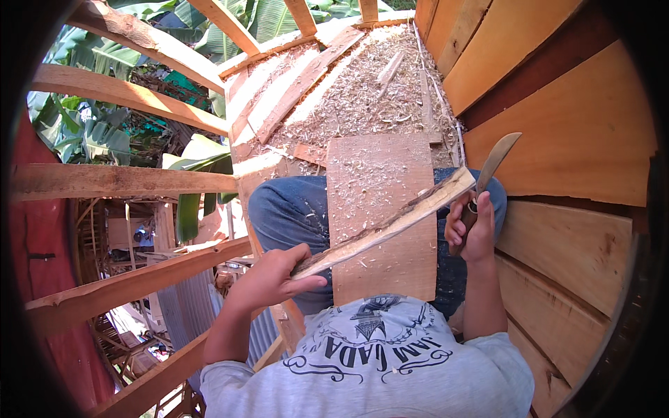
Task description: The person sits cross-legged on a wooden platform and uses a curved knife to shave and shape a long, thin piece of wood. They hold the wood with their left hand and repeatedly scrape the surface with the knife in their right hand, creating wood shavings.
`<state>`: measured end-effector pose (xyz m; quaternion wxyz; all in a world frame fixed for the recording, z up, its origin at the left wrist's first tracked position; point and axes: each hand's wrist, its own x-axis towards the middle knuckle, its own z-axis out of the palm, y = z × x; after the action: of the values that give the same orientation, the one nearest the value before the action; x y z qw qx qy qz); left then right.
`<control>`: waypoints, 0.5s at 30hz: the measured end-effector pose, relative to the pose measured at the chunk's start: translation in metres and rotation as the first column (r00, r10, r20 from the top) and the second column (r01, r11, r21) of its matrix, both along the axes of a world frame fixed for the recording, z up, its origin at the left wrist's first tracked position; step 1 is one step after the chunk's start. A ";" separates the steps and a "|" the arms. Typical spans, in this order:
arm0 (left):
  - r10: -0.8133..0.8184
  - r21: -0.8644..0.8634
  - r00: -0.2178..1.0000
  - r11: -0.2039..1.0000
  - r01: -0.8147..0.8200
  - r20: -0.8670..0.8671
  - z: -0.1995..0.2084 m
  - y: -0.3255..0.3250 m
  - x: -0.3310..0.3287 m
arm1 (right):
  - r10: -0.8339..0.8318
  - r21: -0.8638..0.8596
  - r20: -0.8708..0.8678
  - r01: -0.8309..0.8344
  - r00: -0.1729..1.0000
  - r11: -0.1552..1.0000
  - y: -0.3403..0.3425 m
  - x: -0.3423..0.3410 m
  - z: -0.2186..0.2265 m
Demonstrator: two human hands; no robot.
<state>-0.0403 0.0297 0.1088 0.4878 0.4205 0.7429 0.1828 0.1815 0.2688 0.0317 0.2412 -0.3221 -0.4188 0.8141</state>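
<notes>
Left hand [284, 277] closed round wooden strip [390, 224] at lower end; long axis slants up-right, tip beside knife [496, 161], handle wrapped in right hand [478, 233].

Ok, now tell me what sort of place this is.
Probably a small open-sided wooden porch or balcony, used for woodworking. Wood shavings lie scattered about, open wooden rails give onto broad green leaves, and the right hand holds a knife.

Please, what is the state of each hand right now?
Left hand: closed, holding one end of the wooden strip.
Right hand: closed, holding the knife.
</notes>
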 end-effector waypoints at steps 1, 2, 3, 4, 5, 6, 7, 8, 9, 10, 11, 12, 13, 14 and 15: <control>0.061 0.010 0.994 0.998 -0.063 0.089 -0.008 0.000 0.005 | 0.028 0.072 -0.001 -0.028 1.000 0.997 0.000 0.001 -0.004; 0.115 0.018 0.977 0.993 -0.120 0.181 -0.012 0.002 0.011 | 0.050 0.147 0.001 -0.050 0.999 0.988 -0.002 0.002 -0.007; 0.185 0.005 0.956 0.981 -0.191 0.226 -0.009 0.007 0.017 | 0.076 0.224 0.089 -0.095 0.993 0.970 -0.007 0.004 -0.008; 0.249 0.023 0.931 0.964 -0.265 0.266 -0.012 0.007 0.022 | 0.084 0.402 0.170 -0.147 0.982 0.904 -0.011 0.002 -0.008; 0.305 0.041 0.900 0.942 -0.333 0.313 -0.020 0.006 0.029 | 0.068 0.563 0.255 -0.206 0.964 0.800 -0.016 -0.001 -0.007; 0.356 0.055 0.862 0.915 -0.401 0.359 -0.025 0.005 0.034 | 0.036 0.695 0.334 -0.272 0.942 0.665 -0.022 -0.005 -0.005; 0.359 0.068 0.860 0.910 -0.409 0.363 -0.027 0.006 0.039 | 0.024 0.700 0.414 -0.335 0.910 0.631 -0.028 -0.007 0.001; 0.365 0.083 0.855 0.903 -0.422 0.368 -0.029 0.007 0.042 | 0.023 0.725 0.445 -0.376 0.895 0.577 -0.032 -0.008 0.002; 0.372 0.097 0.850 0.896 -0.434 0.372 -0.030 0.009 0.046 | 0.020 0.746 0.476 -0.415 0.879 0.520 -0.036 -0.007 0.002; 0.372 0.114 0.848 0.890 -0.442 0.378 -0.030 0.012 0.049 | 0.015 0.762 0.505 -0.454 0.863 0.461 -0.039 -0.008 0.003; 0.374 0.129 0.845 0.884 -0.449 0.382 -0.028 0.015 0.053 | -0.008 0.774 0.535 -0.487 0.845 0.404 -0.042 -0.011 0.009; 0.375 0.144 0.843 0.878 -0.457 0.385 -0.026 0.018 0.056 | -0.011 0.783 0.536 -0.492 0.844 0.381 -0.044 -0.014 0.013; 0.377 0.174 0.837 0.864 -0.472 0.396 -0.024 0.021 0.060 | -0.014 0.791 0.536 -0.496 0.844 0.358 -0.046 -0.017 0.016; 0.360 0.177 0.847 0.873 -0.453 0.390 -0.025 0.021 0.061 | -0.022 0.799 0.536 -0.499 0.844 0.336 -0.047 -0.018 0.018; 0.344 0.180 0.857 0.882 -0.435 0.385 -0.026 0.020 0.063 | -0.035 0.810 0.532 -0.496 0.846 0.314 -0.048 -0.018 0.017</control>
<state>0.0225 0.0496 0.0825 0.5020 0.2823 0.6861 0.4444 0.1630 0.2207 0.0491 0.1506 -0.2420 -0.8905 0.3547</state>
